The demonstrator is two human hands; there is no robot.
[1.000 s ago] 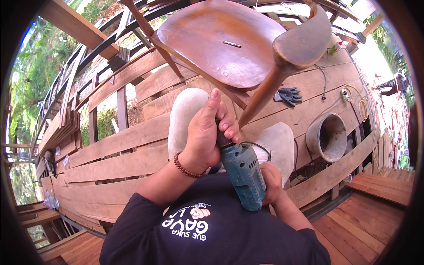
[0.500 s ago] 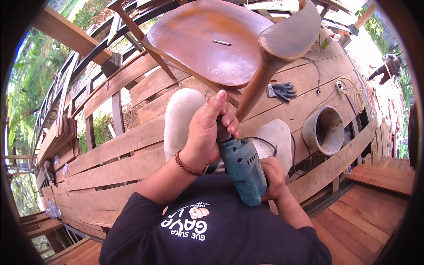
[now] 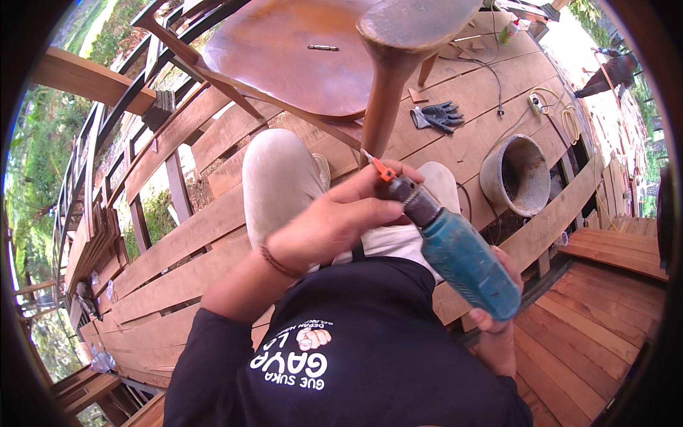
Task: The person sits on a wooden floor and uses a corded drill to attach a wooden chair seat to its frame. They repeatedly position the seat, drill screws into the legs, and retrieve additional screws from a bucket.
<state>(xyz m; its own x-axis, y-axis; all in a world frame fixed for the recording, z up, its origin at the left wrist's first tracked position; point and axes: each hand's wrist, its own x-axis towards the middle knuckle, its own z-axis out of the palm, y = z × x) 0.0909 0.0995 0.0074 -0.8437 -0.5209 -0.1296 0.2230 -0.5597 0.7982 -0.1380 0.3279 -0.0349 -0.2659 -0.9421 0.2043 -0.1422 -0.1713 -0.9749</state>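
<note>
A teal power drill (image 3: pixel 466 260) tilts across the front of me, its dark chuck (image 3: pixel 420 203) toward the upper left. From the chuck sticks an orange piece (image 3: pixel 384 171) with a thin pale tip. My left hand (image 3: pixel 348 217) is at the chuck, thumb on the near side and fingers partly hidden behind it. My right hand (image 3: pixel 491 326) grips the drill's rear end, mostly hidden by the body. Beyond my knees stands a brown wooden chair (image 3: pixel 284 71) with a broad armrest (image 3: pixel 420 25). On its seat lies a small metal driver bit (image 3: pixel 323 48).
Grey work gloves (image 3: pixel 437 117) lie on the plank floor (image 3: pixel 206 256), right of the chair leg. Farther right are a grey bucket (image 3: pixel 518 174), a socket block (image 3: pixel 536 104) with a yellow cord, and a bottle (image 3: pixel 509 31). Another person (image 3: pixel 613 71) is at the far right.
The drill has shifted right and turned, bringing the orange piece into view. My left hand has moved right and its fingers have straightened. The view has shifted, showing the chair farther left.
</note>
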